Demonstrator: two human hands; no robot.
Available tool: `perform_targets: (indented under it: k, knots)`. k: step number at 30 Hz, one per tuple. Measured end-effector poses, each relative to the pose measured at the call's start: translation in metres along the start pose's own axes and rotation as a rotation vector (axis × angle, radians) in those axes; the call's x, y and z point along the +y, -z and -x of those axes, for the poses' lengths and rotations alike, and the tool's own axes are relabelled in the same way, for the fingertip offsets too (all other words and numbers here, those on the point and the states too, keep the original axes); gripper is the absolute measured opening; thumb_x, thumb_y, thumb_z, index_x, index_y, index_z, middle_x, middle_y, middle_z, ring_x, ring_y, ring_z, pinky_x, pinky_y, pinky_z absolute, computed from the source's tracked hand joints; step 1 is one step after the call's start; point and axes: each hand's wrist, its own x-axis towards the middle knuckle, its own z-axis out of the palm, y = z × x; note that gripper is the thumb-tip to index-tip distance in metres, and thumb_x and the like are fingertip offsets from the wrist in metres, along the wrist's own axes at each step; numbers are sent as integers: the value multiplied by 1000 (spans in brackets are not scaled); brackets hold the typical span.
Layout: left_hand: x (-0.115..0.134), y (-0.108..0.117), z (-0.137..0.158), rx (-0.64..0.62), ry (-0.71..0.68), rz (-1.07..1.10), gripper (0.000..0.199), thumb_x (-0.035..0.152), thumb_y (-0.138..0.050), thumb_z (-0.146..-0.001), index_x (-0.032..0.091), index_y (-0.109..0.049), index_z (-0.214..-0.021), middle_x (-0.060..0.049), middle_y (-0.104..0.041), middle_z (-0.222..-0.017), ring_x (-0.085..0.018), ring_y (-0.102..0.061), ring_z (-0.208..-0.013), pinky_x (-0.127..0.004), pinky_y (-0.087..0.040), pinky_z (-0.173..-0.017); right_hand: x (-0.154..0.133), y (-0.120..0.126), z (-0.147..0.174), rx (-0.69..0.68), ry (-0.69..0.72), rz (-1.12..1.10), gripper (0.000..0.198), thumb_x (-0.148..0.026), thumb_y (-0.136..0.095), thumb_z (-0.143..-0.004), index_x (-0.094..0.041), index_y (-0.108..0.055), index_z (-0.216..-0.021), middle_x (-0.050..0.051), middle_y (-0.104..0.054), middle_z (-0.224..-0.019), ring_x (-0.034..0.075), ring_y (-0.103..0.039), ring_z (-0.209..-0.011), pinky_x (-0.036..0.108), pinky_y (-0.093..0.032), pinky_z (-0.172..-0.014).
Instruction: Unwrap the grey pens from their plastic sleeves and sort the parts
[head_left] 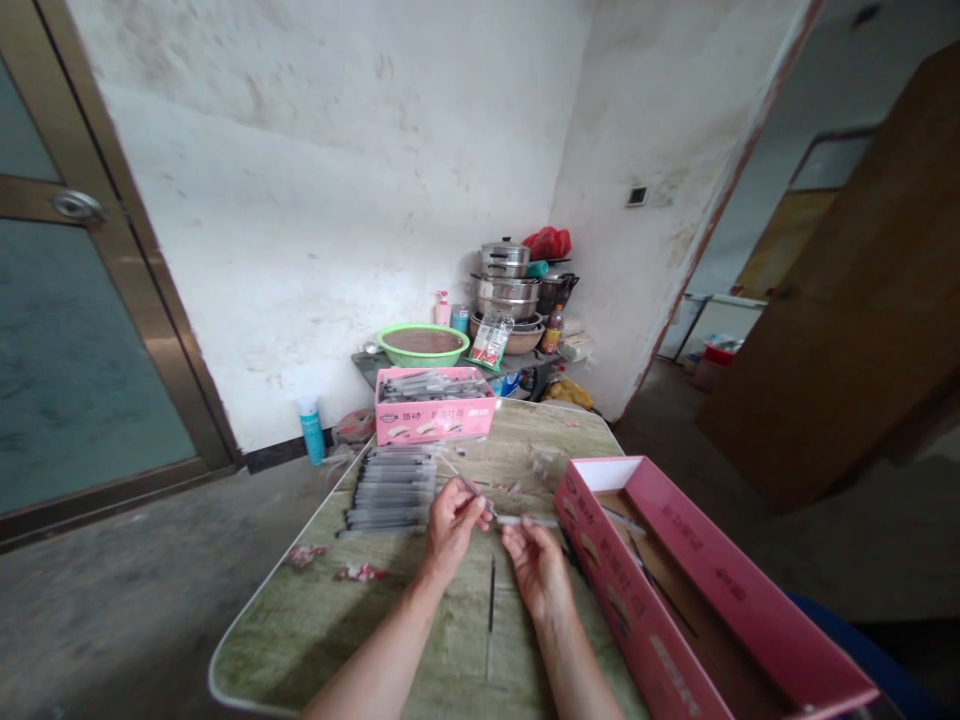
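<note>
My left hand (451, 522) pinches a slim pen (466, 482), which slants down to the right with its dark tip near my other fingers. Between the fingertips of my right hand (538, 566) lies a pale, see-through pen barrel (521, 520), roughly level. The two pieces almost meet; I cannot tell if they touch. Below, on the table (420, 620), rests a thin dark pen refill (491, 605). Left of my hands is a neat row of grey translucent pens (394, 490). Beyond it stands a pink box (435, 420) full of pens.
A long pink open box (622, 580) on the right holds a few pen pieces. Pink scraps (362, 572) lie at the left. Behind the table are a green basin (424, 345), stacked steel pots (506, 290) and bottles. A blue spray can (311, 432) stands on the floor.
</note>
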Motion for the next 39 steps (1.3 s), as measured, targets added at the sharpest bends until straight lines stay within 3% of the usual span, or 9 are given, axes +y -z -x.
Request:
perform_targets:
  k: [14,21,29,32,35,39]
  knots:
    - [5,-3,3,45,17,17,31,37,-69,-74,15,-51,-87,-6,-70,-78,-16,-65,-61,-27,-53,-57,-1,1,0,60,-1,-69,5,-7,-69,-71,-11,-66,-71,8,-74,-69,15,-71,-64,20,-59,-67]
    - [0,-4,2,-46,29,-40,28,36,-69,-74,13,-56,-84,-7,-69,-82,-15,-65,-65,-26,-53,-58,0,1,0,40,-3,-77,5,-8,-70,-71,-11,-66,-72,7,-74,-71,13,-71,-66,20,-59,-68]
    - [4,-7,6,-130,-33,-185,19,31,-68,-74,13,-63,-78,-7,-65,-91,-13,-61,-69,-20,-50,-55,1,-2,4,-46,-105,-97,7,-13,-71,-75,-10,-65,-74,4,-72,-65,7,-64,-48,12,-55,-48]
    - [4,-10,8,-150,12,-185,23,28,-68,-74,14,-63,-91,-7,-67,-90,-14,-61,-69,-21,-50,-53,1,-4,7,-68,-130,-110,14,-16,-73,-74,-11,-61,-70,0,-68,-58,5,-58,-40,10,-49,-40]
    - [1,-11,8,-193,41,-209,30,25,-67,-73,16,-64,-102,-8,-68,-93,-18,-64,-80,-25,-53,-62,0,-8,9,-40,-174,-115,19,-20,-74,-73,-12,-58,-67,-3,-63,-51,4,-54,-36,8,-44,-35]
    - [-2,-8,6,-301,-78,-322,21,26,-65,-77,17,-71,-95,-9,-68,-95,-20,-63,-90,-30,-52,-78,2,-11,13,-61,-209,-38,25,-29,-76,-71,-13,-57,-68,-6,-56,-46,3,-47,-30,9,-36,-28]
